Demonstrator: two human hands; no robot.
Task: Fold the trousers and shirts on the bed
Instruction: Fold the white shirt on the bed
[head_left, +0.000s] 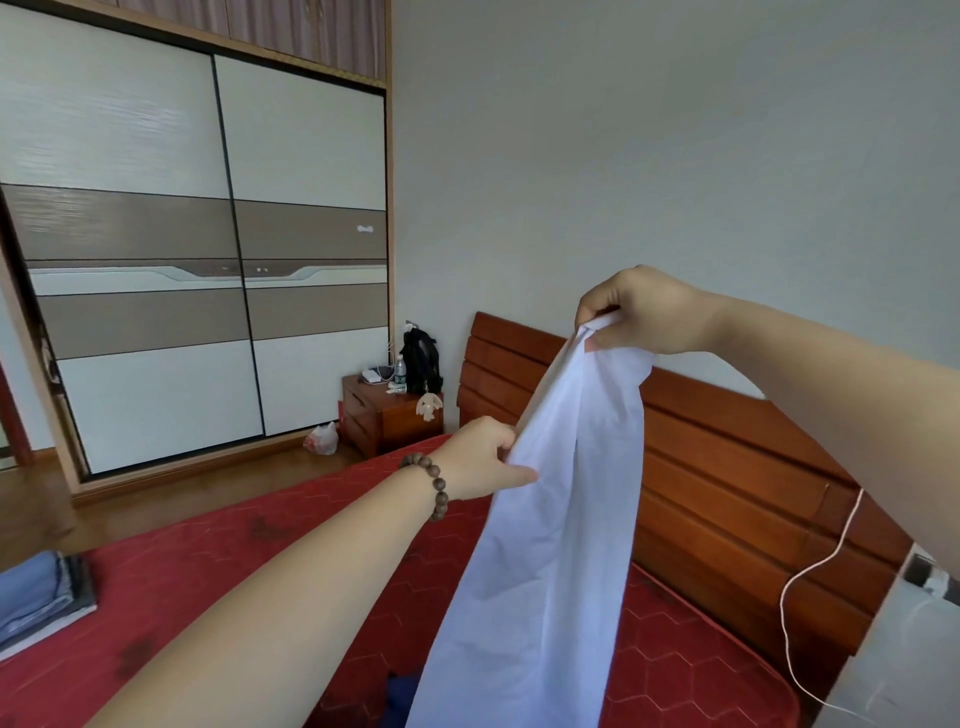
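Note:
A white shirt (550, 545) hangs in the air over the red bed (218, 571), its cloth falling out of view at the bottom. My right hand (644, 312) pinches its top edge, held high in front of the headboard. Lower and to the left, my left hand (483, 457), with a bead bracelet on the wrist, grips the shirt's left edge. A stack of folded blue and grey clothes (41, 592) lies on the bed at the far left. A dark blue garment (402, 696) peeks out at the bottom, mostly hidden behind the shirt.
A wooden headboard (727, 467) runs along the bed's right side. A bedside cabinet (389, 415) with a black bag and a bottle stands by the wall. A sliding-door wardrobe (208, 260) fills the left. A white cable (810, 571) hangs at the right.

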